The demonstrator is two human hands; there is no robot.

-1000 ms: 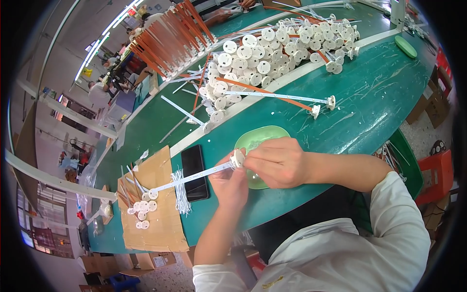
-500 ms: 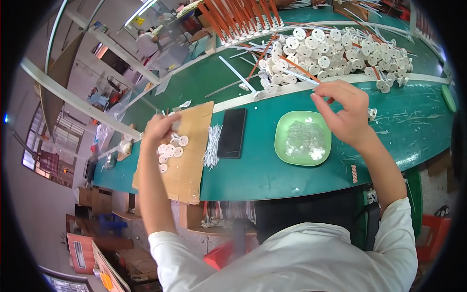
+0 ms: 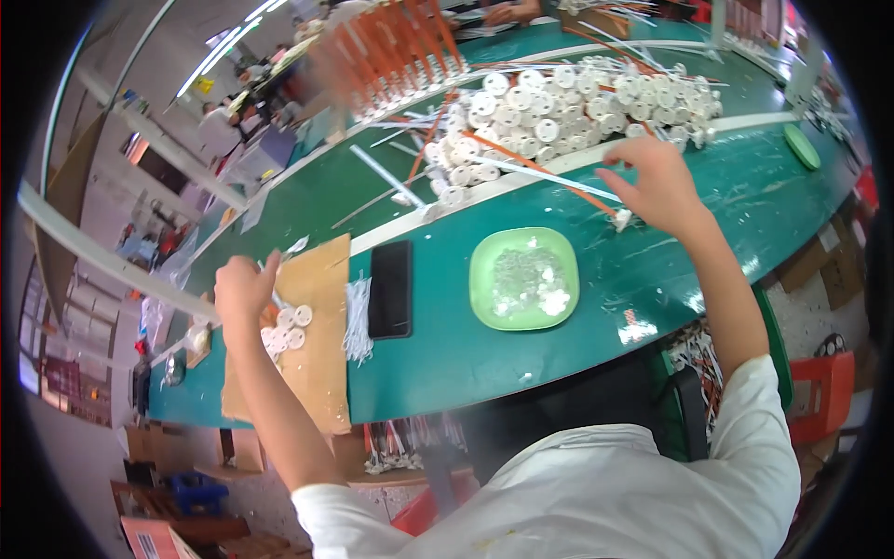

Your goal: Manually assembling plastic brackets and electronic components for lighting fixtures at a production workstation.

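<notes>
At the left, my left hand (image 3: 244, 291) is over the cardboard sheet (image 3: 312, 373), beside a cluster of white round discs with holes (image 3: 289, 328). Its thumb points away from me; its other fingers are hidden, so I cannot tell whether it holds anything. My right hand (image 3: 656, 186) hovers in front of the big pile of white disc-ended pieces (image 3: 559, 112). A gap shows between its thumb and curved fingers, and nothing is visible in it. Just below and left of it lie an orange stick (image 3: 587, 197) and a white stick (image 3: 531, 170), with a small white end piece (image 3: 622, 220).
On the green table, a light green dish (image 3: 477, 289) holds small clear and white bits. A black phone (image 3: 390, 289) lies beside a bundle of white ties (image 3: 358, 321). Orange sticks (image 3: 391, 56) stand upright in a row at the back. Another green dish (image 3: 801, 146) is far right.
The whole view has turned, so the table things sit further left. Relative to the pile and sticks, my right hand has moved right. My left hand has shifted to the cardboard's left side.
</notes>
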